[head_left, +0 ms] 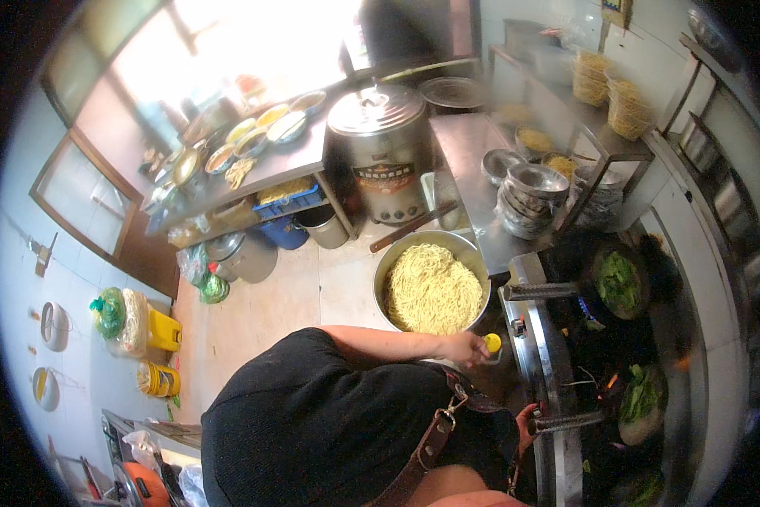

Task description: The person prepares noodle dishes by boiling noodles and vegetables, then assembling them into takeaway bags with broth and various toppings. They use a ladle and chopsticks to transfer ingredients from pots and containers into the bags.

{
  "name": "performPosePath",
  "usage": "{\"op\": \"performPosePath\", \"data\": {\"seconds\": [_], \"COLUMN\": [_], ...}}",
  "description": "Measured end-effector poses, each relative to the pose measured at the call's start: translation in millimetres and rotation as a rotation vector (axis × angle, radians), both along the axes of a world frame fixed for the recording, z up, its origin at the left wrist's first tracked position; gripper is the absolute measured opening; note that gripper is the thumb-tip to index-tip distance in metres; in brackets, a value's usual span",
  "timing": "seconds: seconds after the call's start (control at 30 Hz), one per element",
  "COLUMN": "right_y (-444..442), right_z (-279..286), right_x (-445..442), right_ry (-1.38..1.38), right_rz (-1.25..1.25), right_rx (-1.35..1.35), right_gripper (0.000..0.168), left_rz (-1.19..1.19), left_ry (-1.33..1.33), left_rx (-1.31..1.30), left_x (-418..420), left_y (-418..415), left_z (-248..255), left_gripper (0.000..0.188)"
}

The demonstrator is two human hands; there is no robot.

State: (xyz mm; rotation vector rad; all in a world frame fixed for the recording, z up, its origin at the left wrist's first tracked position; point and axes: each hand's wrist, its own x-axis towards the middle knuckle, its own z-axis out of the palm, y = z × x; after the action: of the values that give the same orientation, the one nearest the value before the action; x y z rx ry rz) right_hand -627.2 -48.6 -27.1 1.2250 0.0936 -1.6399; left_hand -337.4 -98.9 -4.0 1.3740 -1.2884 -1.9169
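Observation:
My left hand [466, 348] is closed around a small object with a round yellow cap [493, 343], and its body is mostly hidden. It is held by the stove front, just past the rim of a large metal basin [380, 298] heaped with yellow noodles [434, 288]. Lower down, my right hand [526, 428] is at the end of a ribbed metal wok handle [567, 423]; whether it grips the handle or a stove part is unclear. Leafy greens [641, 396] lie in that wok. Another wok handle [541, 291] leads to a wok with chopped greens [617, 282], blue flame [589, 314] beside it.
Foil-like metal bowls [532, 190] are stacked on the steel counter [462, 136]. A big lidded steel cooker [380, 152] stands behind the basin, near a long wooden handle [412, 227]. Bowls of ingredients [253, 142] line the left table. Yellow containers [164, 329] sit by the wall.

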Motion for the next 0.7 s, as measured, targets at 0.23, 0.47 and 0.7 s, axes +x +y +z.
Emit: {"op": "performPosePath", "data": {"seconds": [0.23,0.47,0.7], "right_y": [-13.3,15.2,-31.0], "right_z": [-53.7,-117.9,-99.0], "right_x": [-4.1,-40.7,23.3], "right_ry": [-0.117,-1.100,-0.040], "right_rz": [-0.178,0.011,0.298], "right_rx": [0.073,-0.445,-0.205], "right_gripper": [0.036,0.046,0.043], "left_rz": [0.108,0.121,0.309], "left_ry": [0.008,-0.061,-0.160], "left_rx": [0.091,0.115,0.254], "left_x": [16.9,10.5,-38.5], "left_y": [5.5,-15.8,-111.8], "left_z": [-26.5,-35.0,-35.1], "left_gripper": [0.020,0.023,0.051]}}
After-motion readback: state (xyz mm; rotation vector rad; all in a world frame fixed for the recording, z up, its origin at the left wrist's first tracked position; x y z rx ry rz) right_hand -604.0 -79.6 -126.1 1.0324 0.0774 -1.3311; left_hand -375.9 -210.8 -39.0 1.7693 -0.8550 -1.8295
